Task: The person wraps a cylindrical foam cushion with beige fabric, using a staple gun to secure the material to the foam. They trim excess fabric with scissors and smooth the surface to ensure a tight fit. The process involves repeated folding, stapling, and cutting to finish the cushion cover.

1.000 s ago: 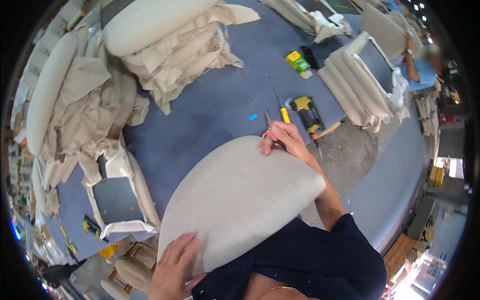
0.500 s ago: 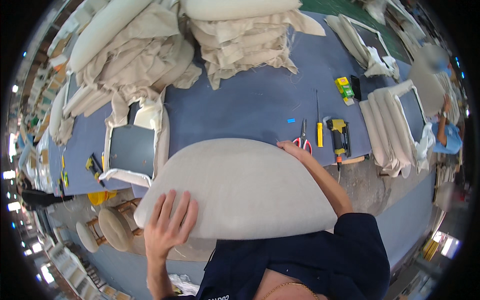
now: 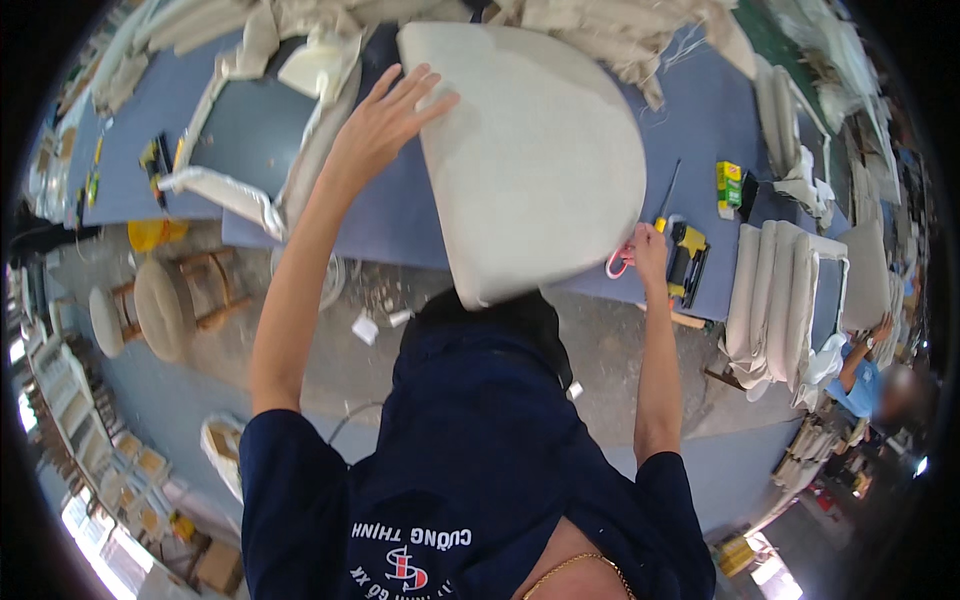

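Stretching from nine o'clock to three o'clock across the upper half of the view, a blue-covered workbench [image 3: 410, 225] carried most of the clutter, while a grey concrete floor [image 3: 340, 370] showed below its near edge. Heaps of beige fabric covers [image 3: 620, 30] lay along the twelve o'clock rim, and a framed chair back with loose cloth edges [image 3: 250, 130] sat at ten o'clock. Stacked padded cushions [image 3: 775, 300] stood at three o'clock beside the bench corner, and a small round stool [image 3: 160, 310] stood on the floor at nine o'clock.

Tilted up off the bench, a large beige upholstered seat panel [image 3: 530, 160] with one rounded side filled the centre toward twelve o'clock, its lower corner pointing down at the person's dark blue shirt [image 3: 470, 470].

The left arm reached up and forward, nearly straight. The left hand [image 3: 380, 125] lay flat against the panel's left edge at eleven o'clock, fingers spread apart and not clamped.

The right arm ran up along the right side, bent little. The right hand [image 3: 648, 255] sat at the panel's lower right edge near two o'clock, fingers curled together by the pink handles of scissors [image 3: 618, 265]; whether it gripped them could not be told.

Just right of that hand lay a yellow-and-black stapler tool [image 3: 688, 258], a yellow-handled screwdriver [image 3: 665, 200], and a small yellow-green box [image 3: 728, 187].
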